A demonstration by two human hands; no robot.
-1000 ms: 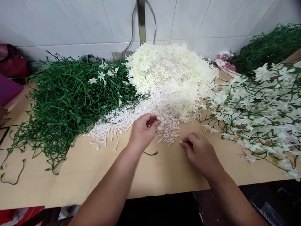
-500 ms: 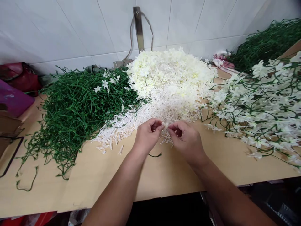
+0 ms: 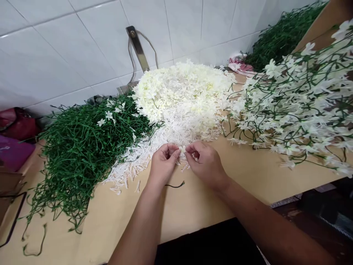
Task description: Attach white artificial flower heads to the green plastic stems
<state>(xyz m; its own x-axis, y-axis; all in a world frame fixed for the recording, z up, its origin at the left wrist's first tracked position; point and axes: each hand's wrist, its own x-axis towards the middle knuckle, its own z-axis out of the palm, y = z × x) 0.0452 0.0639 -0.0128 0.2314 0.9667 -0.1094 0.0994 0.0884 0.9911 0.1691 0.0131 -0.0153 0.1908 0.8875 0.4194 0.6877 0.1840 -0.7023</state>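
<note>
My left hand (image 3: 162, 165) and my right hand (image 3: 205, 162) meet over the wooden table (image 3: 193, 206), both pinching one small white artificial flower (image 3: 182, 150) between their fingertips. Just beyond them lies a spread of thin white plastic stamens (image 3: 154, 141), and behind that a heap of cream-white flower heads (image 3: 182, 92). A short green stem piece (image 3: 175, 185) lies on the table under my left wrist.
A large pile of green plastic stems (image 3: 79, 151) fills the left of the table. Finished sprays of white flowers on green stems (image 3: 298, 99) lie at the right. More green stems (image 3: 278, 36) sit at the back right. A tiled wall (image 3: 68, 48) runs behind.
My right hand came up from the table to meet my left hand at the flower. The view has tilted and shifted left.
</note>
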